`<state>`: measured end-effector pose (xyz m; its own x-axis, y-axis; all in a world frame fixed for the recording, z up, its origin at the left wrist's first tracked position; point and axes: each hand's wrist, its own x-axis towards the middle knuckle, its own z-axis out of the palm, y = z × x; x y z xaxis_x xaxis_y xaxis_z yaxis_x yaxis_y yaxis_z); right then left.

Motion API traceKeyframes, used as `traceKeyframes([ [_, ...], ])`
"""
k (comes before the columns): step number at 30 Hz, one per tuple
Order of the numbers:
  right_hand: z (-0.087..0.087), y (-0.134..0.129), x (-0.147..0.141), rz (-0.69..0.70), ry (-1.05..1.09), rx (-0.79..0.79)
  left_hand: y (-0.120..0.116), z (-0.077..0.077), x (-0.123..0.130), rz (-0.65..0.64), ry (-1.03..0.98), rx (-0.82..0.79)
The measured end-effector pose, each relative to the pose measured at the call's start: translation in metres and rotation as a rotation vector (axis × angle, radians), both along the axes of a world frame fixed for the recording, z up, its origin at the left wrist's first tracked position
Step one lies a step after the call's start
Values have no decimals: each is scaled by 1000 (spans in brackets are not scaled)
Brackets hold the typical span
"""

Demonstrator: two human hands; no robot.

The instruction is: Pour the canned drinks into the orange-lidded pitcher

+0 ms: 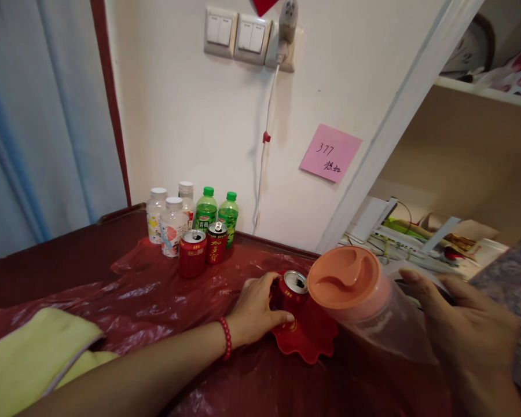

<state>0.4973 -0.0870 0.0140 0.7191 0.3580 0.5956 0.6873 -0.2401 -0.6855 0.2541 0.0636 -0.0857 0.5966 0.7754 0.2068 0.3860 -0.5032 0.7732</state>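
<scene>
My left hand, with a red bead bracelet at the wrist, is wrapped round a red can with an opened top. Under and in front of that can lies a red wavy-edged piece. On the right, my right hand grips a clear pitcher by its handle side. The pitcher is tilted, and its orange lid is close beside the can's rim. Whether any liquid is flowing cannot be made out.
Two red cans, two green bottles and several clear white-capped bottles stand at the back. A yellow cloth lies at the left on red plastic sheeting. A white cable hangs behind.
</scene>
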Motion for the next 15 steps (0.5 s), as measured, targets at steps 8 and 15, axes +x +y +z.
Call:
traceKeyframes([
  [8,5,2,-3,-52,64,-43,0,1,-1,4,5,-8],
  [15,4,1,-5,-35,13,-30,1,-3,0,3,-4,8],
])
